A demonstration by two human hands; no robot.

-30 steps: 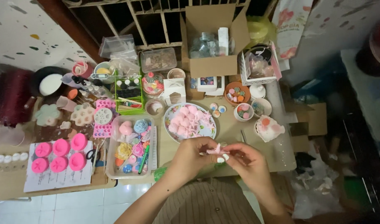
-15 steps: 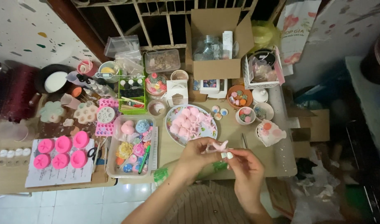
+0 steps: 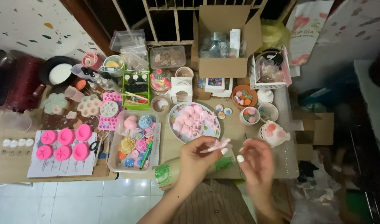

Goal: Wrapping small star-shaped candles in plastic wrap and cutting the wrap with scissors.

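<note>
Left edge of desk (image 3: 16,172): six pink round moulds (image 3: 63,143) lie on a sheet of paper (image 3: 59,166), scissors (image 3: 94,146) just beside them.
Front middle: clear tray (image 3: 134,139) filled with small coloured flower pieces, a green pen (image 3: 146,150) in it.
Centre: patterned plate (image 3: 194,122) heaped with pink pieces.
Left hand (image 3: 196,155): over the front edge, its grip pinching a small pink flower-shaped piece (image 3: 217,146) between thumb and fingertips, just below the plate.
Right hand (image 3: 256,159): blurred, just beside the pink piece, apart from it; fingers loosely spread, holding nothing I can see.
Right edge: pink-and-white lump (image 3: 273,133), small bowls (image 3: 256,113) behind it.
Back edge: open cardboard box (image 3: 223,41).
</note>
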